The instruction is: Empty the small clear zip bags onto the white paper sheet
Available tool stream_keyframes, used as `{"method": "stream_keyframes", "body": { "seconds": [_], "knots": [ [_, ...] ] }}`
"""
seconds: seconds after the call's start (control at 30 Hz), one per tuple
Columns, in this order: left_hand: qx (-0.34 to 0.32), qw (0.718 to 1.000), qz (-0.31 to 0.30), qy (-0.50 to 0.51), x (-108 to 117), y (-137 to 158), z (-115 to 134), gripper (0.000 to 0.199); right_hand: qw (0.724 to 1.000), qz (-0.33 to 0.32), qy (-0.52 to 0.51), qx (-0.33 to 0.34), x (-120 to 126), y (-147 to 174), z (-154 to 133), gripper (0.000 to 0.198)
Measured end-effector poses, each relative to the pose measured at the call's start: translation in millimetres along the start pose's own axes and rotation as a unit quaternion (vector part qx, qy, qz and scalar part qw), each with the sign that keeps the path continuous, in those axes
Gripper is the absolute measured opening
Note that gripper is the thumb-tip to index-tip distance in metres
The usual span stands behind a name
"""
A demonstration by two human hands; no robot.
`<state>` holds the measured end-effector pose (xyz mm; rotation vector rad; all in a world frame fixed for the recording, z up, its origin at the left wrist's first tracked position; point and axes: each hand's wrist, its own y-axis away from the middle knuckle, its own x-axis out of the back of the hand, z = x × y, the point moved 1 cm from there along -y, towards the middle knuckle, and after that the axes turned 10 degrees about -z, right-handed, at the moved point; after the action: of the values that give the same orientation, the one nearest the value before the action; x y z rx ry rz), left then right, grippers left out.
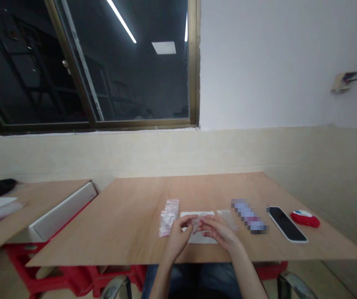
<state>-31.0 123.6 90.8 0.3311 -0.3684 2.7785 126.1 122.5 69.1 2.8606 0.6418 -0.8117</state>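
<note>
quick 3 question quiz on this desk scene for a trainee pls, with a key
1. True or false: the left hand and the right hand come close together above the white sheet.
2. Fill in: from the person's side, the stacked clear bags lie to the ____ of the white sheet.
3. Which lies farthest right on the table?
A) the stacked clear bags
B) the phone
C) the red object

Key: 1. True; 2. left; 3. C

A dark, brown-framed window reflecting strip light interrupts the white wall above beige tiling, red stools and a wooden desk.
</note>
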Motion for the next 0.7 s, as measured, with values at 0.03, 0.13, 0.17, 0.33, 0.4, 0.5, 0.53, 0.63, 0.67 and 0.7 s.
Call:
{"method": "stream_keyframes", "body": {
  "seconds": [0.03, 0.13, 0.17, 0.33, 0.4, 0.5, 0.53, 0.63, 0.67, 0.7],
  "knots": [
    [-0.002, 0.999, -0.023, 0.026, 0.0, 0.6, 4.2, 0.024, 1.0, 0.001, 0.007, 0.007, -1.4, 0.6, -2.3, 0.029],
    [0.009, 0.993, -0.073, 0.088, -0.4, 2.0, 18.0, 0.029, 0.999, -0.004, 0.02, 0.03, -5.3, 2.8, -9.0, 0.03],
    [0.015, 0.992, -0.075, 0.1, -0.7, 2.2, 22.1, 0.032, 0.999, -0.005, 0.026, 0.036, -6.3, 3.6, -10.6, 0.031],
    [0.003, 0.994, -0.065, 0.091, -3.7, 1.0, 29.9, 0.026, 0.997, 0.017, 0.063, 0.037, -7.3, 4.7, -11.0, 0.033],
    [-0.01, 0.996, -0.064, 0.061, -4.1, -0.2, 27.3, 0.024, 0.996, 0.021, 0.079, 0.028, -6.9, 3.6, -9.2, 0.034],
    [-0.01, 0.998, -0.049, 0.024, -2.2, -0.9, 22.0, 0.025, 0.994, 0.032, 0.107, 0.009, -7.2, 2.1, -7.8, 0.034],
    [-0.007, 0.999, -0.044, 0.016, -1.4, -0.8, 20.9, 0.025, 0.993, 0.034, 0.113, 0.005, -7.9, 2.0, -8.0, 0.035],
    [-0.001, 0.999, -0.043, 0.004, 0.2, 0.2, 21.3, 0.025, 0.992, 0.032, 0.124, 0.005, -11.2, 3.7, -10.5, 0.036],
    [-0.001, 0.999, -0.045, 0.006, 0.1, 0.5, 22.5, 0.026, 0.991, 0.03, 0.127, 0.009, -12.6, 4.8, -11.8, 0.036],
    [0.0, 0.999, -0.047, 0.013, -0.3, 0.8, 24.2, 0.026, 0.991, 0.029, 0.131, 0.014, -13.9, 6.0, -13.3, 0.036]
  ]
}}
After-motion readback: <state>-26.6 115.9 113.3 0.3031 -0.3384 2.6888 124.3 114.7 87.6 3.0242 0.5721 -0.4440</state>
